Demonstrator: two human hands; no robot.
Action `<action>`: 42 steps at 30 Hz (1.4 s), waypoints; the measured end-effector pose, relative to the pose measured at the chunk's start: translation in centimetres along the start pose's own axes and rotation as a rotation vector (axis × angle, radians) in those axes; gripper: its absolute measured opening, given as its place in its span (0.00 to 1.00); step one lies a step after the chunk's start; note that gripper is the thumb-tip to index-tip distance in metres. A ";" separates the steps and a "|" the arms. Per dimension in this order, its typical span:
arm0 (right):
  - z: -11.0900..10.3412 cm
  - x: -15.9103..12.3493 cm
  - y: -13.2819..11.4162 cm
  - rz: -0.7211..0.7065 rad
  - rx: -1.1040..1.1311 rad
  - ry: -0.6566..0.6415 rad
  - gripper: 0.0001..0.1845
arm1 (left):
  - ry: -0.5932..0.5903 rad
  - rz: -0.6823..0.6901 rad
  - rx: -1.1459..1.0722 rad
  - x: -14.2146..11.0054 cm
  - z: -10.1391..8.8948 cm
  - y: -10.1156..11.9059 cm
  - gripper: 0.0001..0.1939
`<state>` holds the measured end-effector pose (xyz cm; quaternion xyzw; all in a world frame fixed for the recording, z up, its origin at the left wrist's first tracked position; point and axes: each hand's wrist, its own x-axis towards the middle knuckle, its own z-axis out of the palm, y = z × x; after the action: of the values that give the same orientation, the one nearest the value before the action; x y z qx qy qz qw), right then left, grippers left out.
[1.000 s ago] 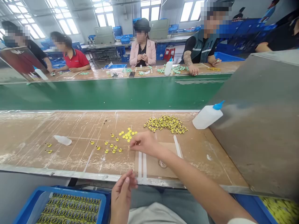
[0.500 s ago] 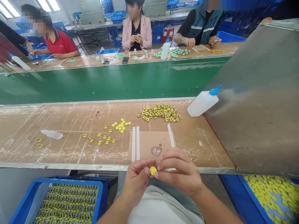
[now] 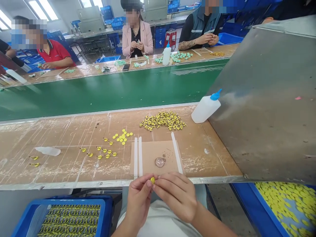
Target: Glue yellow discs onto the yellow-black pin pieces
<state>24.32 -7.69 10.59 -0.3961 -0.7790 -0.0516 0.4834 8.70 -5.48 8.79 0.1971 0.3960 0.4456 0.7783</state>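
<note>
Just off the table's front edge, my left hand pinches a small round yellow disc between thumb and index finger. From the other side, the fingertips of my right hand close on the same disc. Most of the disc is covered by fingers, and it shows as a narrow yellow oval. Beyond the hands lies a cardboard sheet with white strips along its sides. On it rests a small round, shiny brownish object, with dark specks beside it.
A heap of small yellow-and-black pieces, loose yellow discs and discs with dark parts attached lie beyond. A white bottle leans by a metal panel. Blue bins flank me. Co-workers sit across.
The disc has turned from facing me to nearly edge-on. My right hand's fingers have drawn together around it. The whole view has shifted slightly.
</note>
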 end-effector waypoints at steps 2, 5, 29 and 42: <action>0.3 -0.3 0.2 0.004 0.000 -0.001 0.12 | -0.011 0.023 0.036 0.1 -0.2 -0.1 0.12; 0.4 -0.2 0.2 0.030 0.053 -0.003 0.10 | -0.069 0.036 0.080 0.3 -0.4 0.2 0.12; 2.5 1.6 22.1 0.997 -0.160 -0.354 0.10 | 0.233 0.083 -0.053 2.6 -4.7 1.7 0.17; -0.2 -1.3 17.9 1.194 0.530 0.033 0.26 | 0.181 0.143 -0.024 4.6 -4.4 1.0 0.15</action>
<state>36.69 3.65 4.25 -0.6272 -0.4037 0.4135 0.5221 6.02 -1.28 4.75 0.1743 0.4442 0.5206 0.7080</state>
